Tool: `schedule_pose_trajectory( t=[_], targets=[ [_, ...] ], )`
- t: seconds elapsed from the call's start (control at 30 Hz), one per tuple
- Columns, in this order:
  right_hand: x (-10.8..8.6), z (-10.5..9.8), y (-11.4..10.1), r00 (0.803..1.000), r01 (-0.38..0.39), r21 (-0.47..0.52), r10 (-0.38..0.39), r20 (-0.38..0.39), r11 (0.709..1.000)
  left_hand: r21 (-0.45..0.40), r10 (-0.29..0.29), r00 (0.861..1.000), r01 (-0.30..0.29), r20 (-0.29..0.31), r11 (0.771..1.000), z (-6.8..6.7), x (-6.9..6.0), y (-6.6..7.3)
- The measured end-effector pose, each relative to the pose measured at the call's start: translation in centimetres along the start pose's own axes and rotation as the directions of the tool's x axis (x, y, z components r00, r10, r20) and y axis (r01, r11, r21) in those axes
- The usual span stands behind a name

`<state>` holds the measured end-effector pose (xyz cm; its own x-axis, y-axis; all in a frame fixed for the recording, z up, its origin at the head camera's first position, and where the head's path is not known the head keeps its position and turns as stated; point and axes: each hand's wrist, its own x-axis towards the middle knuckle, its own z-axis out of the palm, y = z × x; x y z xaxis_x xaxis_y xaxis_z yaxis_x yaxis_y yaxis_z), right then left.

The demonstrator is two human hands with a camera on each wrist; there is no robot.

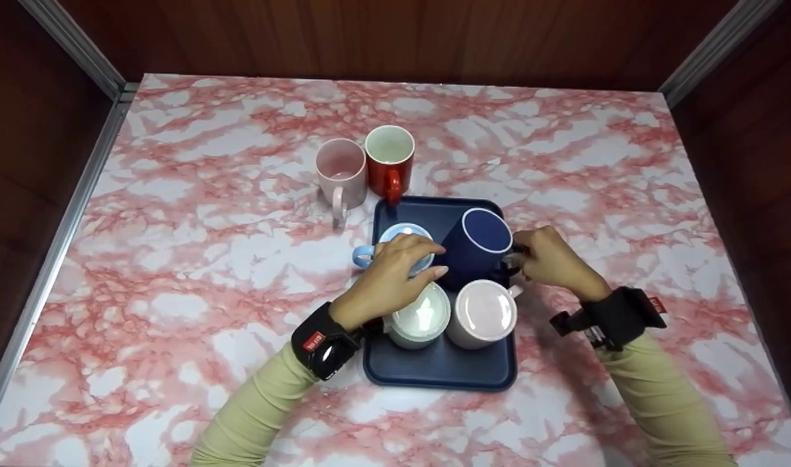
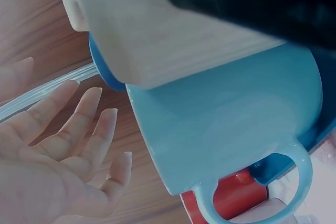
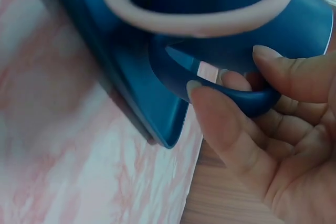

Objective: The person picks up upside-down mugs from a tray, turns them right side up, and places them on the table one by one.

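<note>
The dark blue mug point(image 1: 473, 259) leans over the right side of a navy tray point(image 1: 440, 376), its flat, white-ringed end up. My right hand point(image 1: 551, 256) grips its handle point(image 3: 239, 98) between thumb and fingers. My left hand point(image 1: 392, 269) hovers over the light blue mug point(image 2: 226, 124), partly covering it in the head view. Loosely spread, its fingers point(image 2: 86, 119) hold nothing. Nearer on the tray stand a pale green-white mug point(image 1: 421, 318) and a pale pink mug point(image 1: 483, 321). Both appear upside down, with glossy flat tops.
Behind the tray's far left corner, a pink mug point(image 1: 343, 175) and a red mug point(image 1: 390, 162) stand upright, side by side, handles toward me. A red-and-white marbled table point(image 1: 207, 259) lies beneath everything. Dark wooden panels point(image 1: 395, 39) enclose its back and sides.
</note>
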<state>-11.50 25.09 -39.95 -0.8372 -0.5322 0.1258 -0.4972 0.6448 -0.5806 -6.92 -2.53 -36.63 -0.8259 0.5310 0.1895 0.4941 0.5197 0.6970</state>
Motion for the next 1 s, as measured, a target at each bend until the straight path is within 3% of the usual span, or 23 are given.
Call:
schedule_pose_trajectory(
  t=[0.1, 0.23, 0.57, 0.77, 1.0],
  targets=[
    [-0.2, -0.2, -0.4, 0.993, -0.112, 0.118, 0.108, 0.041, 0.987, -0.001, 0.003, 1.000, -0.003, -0.003, 1.000, 0.0, 0.0, 0.0],
    [-0.4, -0.5, -0.8, 0.975, -0.220, 0.231, 0.207, 0.078, 0.948, 0.006, 0.013, 1.000, -0.013, -0.012, 1.000, 0.0, 0.0, -0.1],
    [-0.2, -1.2, -1.8, 0.937, -0.337, 0.431, 0.341, 0.070, 0.837, 0.008, 0.018, 1.000, -0.018, -0.018, 1.000, 0.0, 0.0, -0.1],
    [-0.2, -1.6, -2.9, 0.919, -0.348, 0.585, 0.391, 0.057, 0.733, 0.007, 0.005, 1.000, -0.005, -0.008, 1.000, -0.1, 0.0, 0.2],
    [-0.1, -1.6, -4.4, 0.905, -0.305, 0.751, 0.423, 0.038, 0.585, -0.015, 0.005, 1.000, -0.005, -0.014, 1.000, 0.0, 0.2, 0.5]
  ],
)
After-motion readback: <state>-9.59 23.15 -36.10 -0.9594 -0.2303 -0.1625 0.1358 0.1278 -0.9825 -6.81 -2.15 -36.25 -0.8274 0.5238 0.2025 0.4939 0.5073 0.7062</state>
